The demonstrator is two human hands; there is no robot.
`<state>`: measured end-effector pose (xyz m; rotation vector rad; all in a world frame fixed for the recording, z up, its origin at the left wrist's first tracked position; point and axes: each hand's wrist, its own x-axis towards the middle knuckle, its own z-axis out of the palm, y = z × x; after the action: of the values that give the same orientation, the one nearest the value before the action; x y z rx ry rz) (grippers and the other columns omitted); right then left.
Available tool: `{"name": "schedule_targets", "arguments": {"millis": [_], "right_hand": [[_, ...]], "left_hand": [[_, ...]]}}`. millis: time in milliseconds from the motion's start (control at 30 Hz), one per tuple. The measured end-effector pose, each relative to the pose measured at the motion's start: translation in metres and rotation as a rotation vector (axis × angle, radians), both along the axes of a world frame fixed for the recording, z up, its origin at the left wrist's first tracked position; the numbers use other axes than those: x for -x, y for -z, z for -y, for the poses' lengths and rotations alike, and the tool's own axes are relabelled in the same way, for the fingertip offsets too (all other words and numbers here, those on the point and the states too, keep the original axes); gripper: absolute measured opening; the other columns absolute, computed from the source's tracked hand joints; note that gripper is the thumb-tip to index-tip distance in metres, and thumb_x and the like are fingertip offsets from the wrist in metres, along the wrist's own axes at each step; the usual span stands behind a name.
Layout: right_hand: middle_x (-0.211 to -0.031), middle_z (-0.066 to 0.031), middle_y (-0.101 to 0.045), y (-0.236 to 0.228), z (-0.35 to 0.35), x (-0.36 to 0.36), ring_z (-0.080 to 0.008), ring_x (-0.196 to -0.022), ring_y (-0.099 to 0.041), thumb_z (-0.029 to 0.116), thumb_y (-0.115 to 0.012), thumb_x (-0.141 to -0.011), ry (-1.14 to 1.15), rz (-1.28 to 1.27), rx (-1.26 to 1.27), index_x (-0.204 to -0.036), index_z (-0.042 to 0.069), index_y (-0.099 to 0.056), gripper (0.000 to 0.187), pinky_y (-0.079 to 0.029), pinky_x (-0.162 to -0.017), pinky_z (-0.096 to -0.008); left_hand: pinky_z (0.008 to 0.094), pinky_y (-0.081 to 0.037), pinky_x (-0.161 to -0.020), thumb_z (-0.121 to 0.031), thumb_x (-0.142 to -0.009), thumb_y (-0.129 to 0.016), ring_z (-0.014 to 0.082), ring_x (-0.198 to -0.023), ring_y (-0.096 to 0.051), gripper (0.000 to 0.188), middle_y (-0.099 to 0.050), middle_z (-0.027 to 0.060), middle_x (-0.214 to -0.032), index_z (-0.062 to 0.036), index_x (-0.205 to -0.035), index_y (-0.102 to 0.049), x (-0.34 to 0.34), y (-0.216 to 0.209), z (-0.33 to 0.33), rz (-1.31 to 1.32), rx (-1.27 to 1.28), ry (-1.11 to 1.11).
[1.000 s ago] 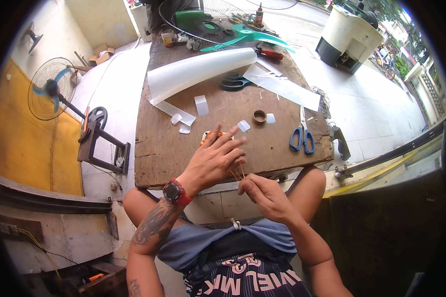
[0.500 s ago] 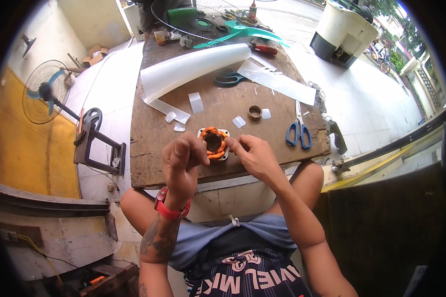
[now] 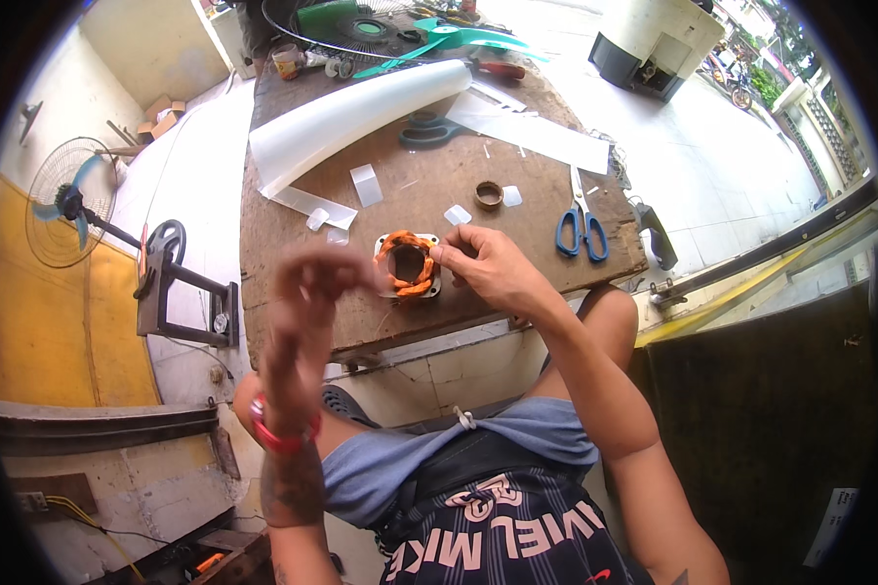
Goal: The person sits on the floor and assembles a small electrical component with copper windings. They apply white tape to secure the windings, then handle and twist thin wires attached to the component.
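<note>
A fan motor stator (image 3: 415,290) with orange-wrapped windings around a round opening lies on the wooden table near its front edge. Pale metal corners show around the coil. My right hand (image 3: 493,268) is closed in a pinch on the coil's upper right rim; whether a thin thread is also between the fingertips cannot be made out. My left hand (image 3: 307,302) is raised just left of the stator, smeared by motion, its fingers unclear. A red watch band circles that wrist. Beyond the stator sit a brown ring (image 3: 489,195) and small clear plastic pieces (image 3: 457,214).
Blue-handled scissors (image 3: 581,234) lie at the right of the wooden table (image 3: 312,210); dark-handled scissors (image 3: 427,135) lie farther back. A roll of translucent plastic sheet (image 3: 361,122) crosses the far part. Behind it are a green fan blade (image 3: 449,37) and a red-handled screwdriver (image 3: 502,70).
My left hand has moved left and down, away from the coil. My right hand stays at the coil's right rim. The whole view has shifted slightly.
</note>
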<state>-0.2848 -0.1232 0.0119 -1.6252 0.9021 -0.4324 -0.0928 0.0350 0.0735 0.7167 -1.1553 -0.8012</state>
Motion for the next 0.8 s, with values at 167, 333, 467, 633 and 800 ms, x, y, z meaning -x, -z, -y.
{"name": "schedule_targets", "arguments": {"millis": [167, 333, 467, 633, 800], "right_hand": [[-0.078, -0.0077, -0.061, 0.004, 0.004, -0.007, -0.0137, -0.072, -0.055, 0.034, -0.069, -0.104, -0.029, -0.002, 0.128, -0.107, -0.003, -0.069, 0.038, -0.047, -0.066, -0.0337], [-0.085, -0.0115, -0.063, 0.004, 0.012, -0.007, -0.0184, -0.078, -0.059, 0.031, -0.067, -0.105, -0.071, -0.008, 0.307, -0.106, -0.003, -0.067, 0.034, -0.049, -0.071, -0.0348], [-0.088, -0.0129, -0.065, 0.0, 0.019, -0.012, -0.0211, -0.081, -0.064, 0.026, -0.065, -0.107, -0.114, -0.008, 0.613, -0.109, -0.003, -0.065, 0.029, -0.052, -0.075, -0.0362], [-0.097, -0.0128, -0.072, -0.004, 0.033, 0.002, -0.0186, -0.091, -0.07, 0.02, -0.063, -0.108, 0.032, 0.056, 0.475, -0.116, -0.002, -0.068, 0.024, -0.056, -0.081, -0.0346], [-0.113, -0.0133, -0.075, 0.007, 0.016, 0.031, -0.0174, -0.105, -0.071, 0.016, -0.066, -0.105, -0.03, 0.159, 0.152, -0.126, 0.0, -0.068, 0.027, -0.056, -0.094, -0.032]], "left_hand": [[0.0436, -0.045, -0.117, -0.016, -0.105, -0.057, 0.0308, -0.136, -0.06, 0.044, -0.064, 0.0159, -0.143, -0.0068, -0.148, -0.053, -0.048, 0.003, 0.069, 0.812, -0.471, -0.16], [0.0397, -0.054, -0.105, -0.012, -0.098, -0.07, 0.0267, -0.12, -0.07, 0.041, -0.069, 0.0152, -0.136, -0.0071, -0.138, -0.065, -0.05, 0.036, 0.098, 0.978, -0.428, 0.235], [0.037, -0.057, -0.097, -0.015, -0.092, -0.079, 0.0299, -0.104, -0.074, 0.04, -0.073, 0.014, -0.121, -0.0049, -0.129, -0.07, -0.035, 0.04, 0.081, 0.986, -0.512, -0.003], [0.0381, -0.06, -0.086, -0.018, -0.095, -0.076, 0.0274, -0.094, -0.073, 0.035, -0.071, 0.0146, -0.12, -0.0078, -0.128, -0.071, -0.016, 0.038, 0.061, 1.036, -0.254, -0.34], [0.0366, -0.06, -0.078, -0.02, -0.102, -0.071, 0.0245, -0.093, -0.073, 0.022, -0.07, 0.013, -0.112, -0.0057, -0.119, -0.074, -0.025, 0.033, 0.078, 0.972, -0.432, -0.044]]}}
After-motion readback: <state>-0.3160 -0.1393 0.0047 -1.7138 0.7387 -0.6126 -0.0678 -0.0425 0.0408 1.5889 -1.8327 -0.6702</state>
